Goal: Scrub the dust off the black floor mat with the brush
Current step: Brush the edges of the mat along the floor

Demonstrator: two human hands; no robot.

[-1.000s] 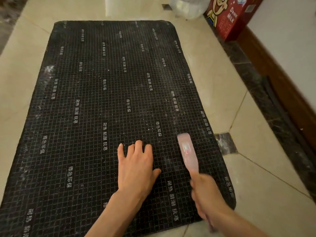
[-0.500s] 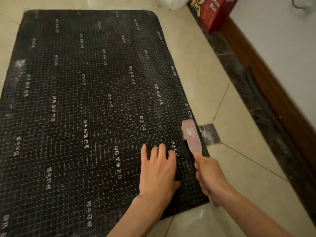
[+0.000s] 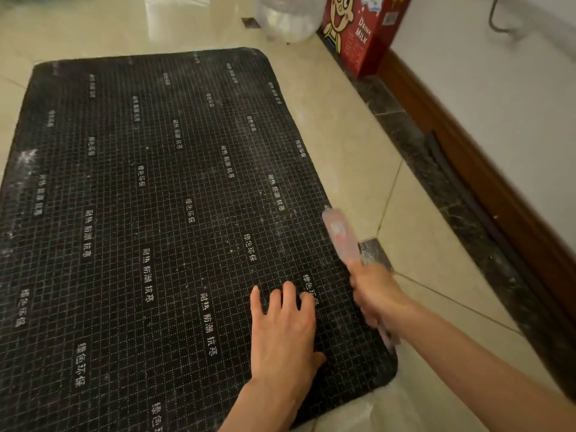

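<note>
Cream tiled floor (image 3: pixel 343 145), wooden skirting (image 3: pixel 461 145), white wall (image 3: pixel 498 73)

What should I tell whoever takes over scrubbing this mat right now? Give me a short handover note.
Left hand: flat, fingers spread, pressing the black grid-patterned floor mat near its near right corner.
Right hand: gripping the handle of the translucent pink plastic brush, whose head sits at the mat's right edge.
Done: cannot tell how much has been scrubbed; loose white dust lies on the beige tiled floor by the near corner.
Left: white dust shows along the mat's left edge and speckles the middle; scrub those areas.
</note>
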